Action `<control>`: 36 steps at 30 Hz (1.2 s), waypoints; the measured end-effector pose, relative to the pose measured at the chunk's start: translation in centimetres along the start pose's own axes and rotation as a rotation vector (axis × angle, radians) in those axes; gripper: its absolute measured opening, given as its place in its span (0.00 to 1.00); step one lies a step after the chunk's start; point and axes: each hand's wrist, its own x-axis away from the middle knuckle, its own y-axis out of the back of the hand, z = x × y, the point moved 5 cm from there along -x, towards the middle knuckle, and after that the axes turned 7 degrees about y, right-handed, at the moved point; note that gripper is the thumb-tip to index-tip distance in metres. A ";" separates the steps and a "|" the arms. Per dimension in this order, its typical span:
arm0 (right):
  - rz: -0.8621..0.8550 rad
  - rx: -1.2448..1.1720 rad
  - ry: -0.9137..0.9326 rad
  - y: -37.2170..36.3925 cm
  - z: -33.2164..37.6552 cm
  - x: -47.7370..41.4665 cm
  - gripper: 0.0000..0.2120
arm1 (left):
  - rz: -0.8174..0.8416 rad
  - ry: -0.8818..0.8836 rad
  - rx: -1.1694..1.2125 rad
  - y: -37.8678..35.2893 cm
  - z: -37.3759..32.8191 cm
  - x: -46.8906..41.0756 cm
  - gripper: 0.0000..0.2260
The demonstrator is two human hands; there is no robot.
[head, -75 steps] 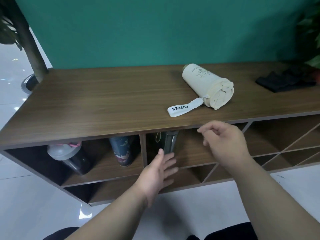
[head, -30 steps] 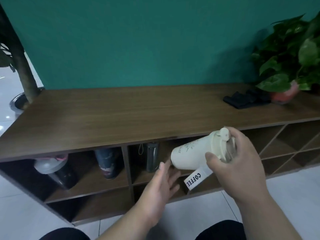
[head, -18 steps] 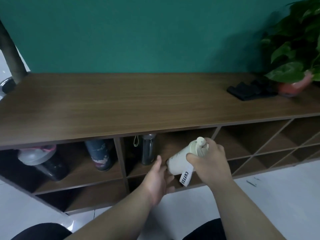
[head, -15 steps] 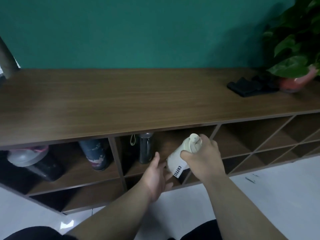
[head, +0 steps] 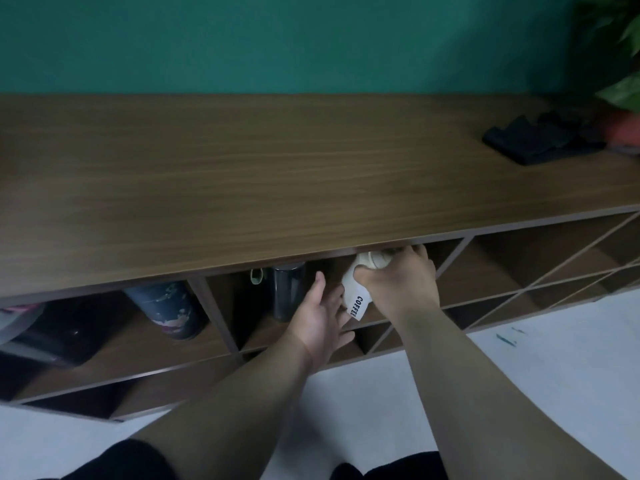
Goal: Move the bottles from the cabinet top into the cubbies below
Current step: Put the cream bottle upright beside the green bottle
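My right hand (head: pixel 398 277) grips the lid end of a cream bottle (head: pixel 372 262) with a white "COFFEE" strap (head: pixel 356 304), holding it inside the middle cubby just under the cabinet top (head: pixel 277 174). My left hand (head: pixel 320 315) is spread open against the bottle's lower side, fingers apart. In the same cubby a dark slim bottle (head: pixel 287 292) stands to the left. A dark patterned bottle (head: pixel 166 310) and a black bottle with a grey lid (head: pixel 31 327) sit in the left cubby. No bottles lie on the cabinet top.
A black cloth (head: pixel 540 140) lies at the right end of the cabinet top beside a potted plant (head: pixel 620 88). Diagonal-divided cubbies (head: pixel 554 271) are to the right. A green wall stands behind, and white floor (head: pixel 554 368) lies below.
My right hand picked the cream bottle off the cabinet top, brought it down and pushed it into the middle cubby. My left hand moved up to its side.
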 end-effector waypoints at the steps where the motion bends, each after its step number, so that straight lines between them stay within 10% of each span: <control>1: 0.003 0.009 0.008 -0.1 -0.1 -0.3 0.22 | 0.011 0.023 0.003 -0.2 -0.1 -0.3 0.38; 13: 0.006 -0.062 -0.048 -2.3 -0.1 -1.9 0.10 | -0.085 0.027 -0.172 0.2 -1.5 -2.3 0.32; 19: 0.045 -0.186 -0.009 -2.3 -0.4 -1.5 0.26 | -0.083 -0.051 -0.195 0.4 -2.2 -1.9 0.32; 36: 0.142 -0.737 -0.186 -1.3 -4.7 -0.9 0.35 | -0.063 -0.311 -0.247 -3.0 -3.2 3.9 0.39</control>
